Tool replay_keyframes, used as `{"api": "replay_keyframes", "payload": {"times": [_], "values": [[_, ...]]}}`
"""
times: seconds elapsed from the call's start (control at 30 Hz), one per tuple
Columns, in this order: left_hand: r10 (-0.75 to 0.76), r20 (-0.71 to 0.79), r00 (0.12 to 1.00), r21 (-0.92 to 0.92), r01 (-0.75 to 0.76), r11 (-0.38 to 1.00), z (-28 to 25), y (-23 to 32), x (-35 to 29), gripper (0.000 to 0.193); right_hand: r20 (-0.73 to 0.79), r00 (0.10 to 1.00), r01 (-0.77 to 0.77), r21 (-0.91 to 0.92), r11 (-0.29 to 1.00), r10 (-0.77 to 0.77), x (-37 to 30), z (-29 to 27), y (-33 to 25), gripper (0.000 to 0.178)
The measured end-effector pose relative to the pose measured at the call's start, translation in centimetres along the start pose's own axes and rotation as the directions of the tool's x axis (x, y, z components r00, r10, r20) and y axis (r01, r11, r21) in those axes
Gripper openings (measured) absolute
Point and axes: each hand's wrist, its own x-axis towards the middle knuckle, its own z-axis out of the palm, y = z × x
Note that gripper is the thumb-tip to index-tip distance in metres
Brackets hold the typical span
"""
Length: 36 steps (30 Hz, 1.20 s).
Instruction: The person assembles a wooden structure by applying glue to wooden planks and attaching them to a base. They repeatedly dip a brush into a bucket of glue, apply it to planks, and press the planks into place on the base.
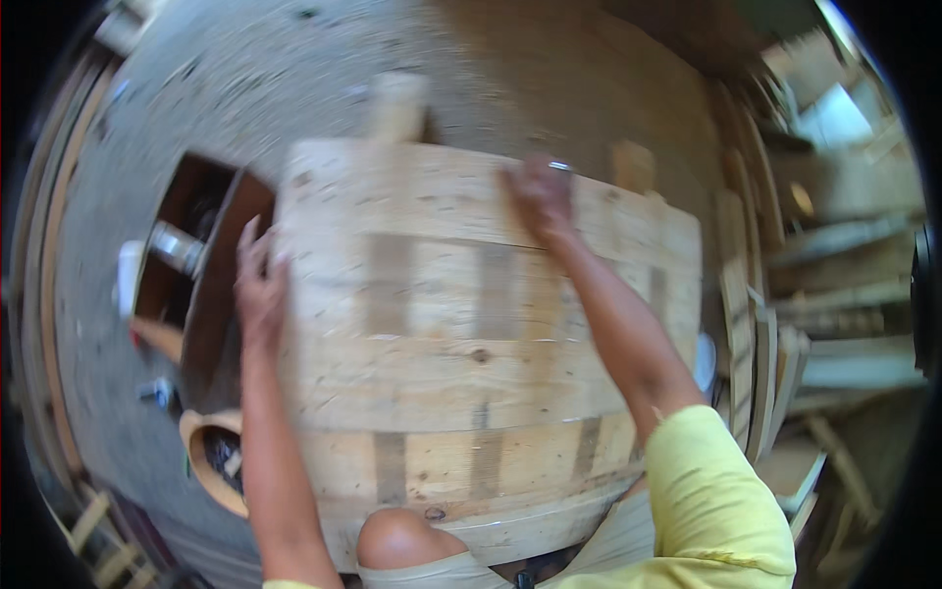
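Note:
In front of me lies a pale wooden panel (451, 383) made of several planks, with darker rectangular patches across it. My left hand (261, 280) rests along the panel's left edge, its fingers spread and apart. Over the far plank is my right hand (543, 199), closed and blurred by motion. A small shiny bit shows at its knuckles. Whatever those fingers hold, if anything, is too smeared to make out.
Left of the panel stands a dark open wooden box (211, 265) with a metal can (177, 247) in it. Nearer me sits a pale wooden container (208, 461) holding small dark pieces. Wood blocks (399, 106) jut past the far edge. Planks (751, 324) are stacked at right.

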Motion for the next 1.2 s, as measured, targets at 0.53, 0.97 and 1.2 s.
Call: {"api": "replay_keyframes", "payload": {"times": [0.53, 0.97, 1.2], "values": [[0.388, 0.381, 0.839, 0.734, -0.529, 0.425, 24.2, 9.9, -4.3, 0.050, 0.061, 0.995, -0.091, 0.326, 0.941, 0.076, -0.8, -3.5, 0.6, 0.033], [0.379, 0.375, 0.846, 0.755, -0.516, 0.405, 25.3, 10.6, -4.5, 0.049, 0.073, 0.989, -0.147, 0.387, 0.910, 0.129, -1.4, -3.3, 1.3, 0.041], [0.370, 0.372, 0.851, 0.769, -0.506, 0.391, 23.8, 9.6, -4.1, 0.049, -0.410, 0.911, 0.206, 0.558, 0.804, 0.052, -2.5, -5.9, 9.3, 0.030]]}}
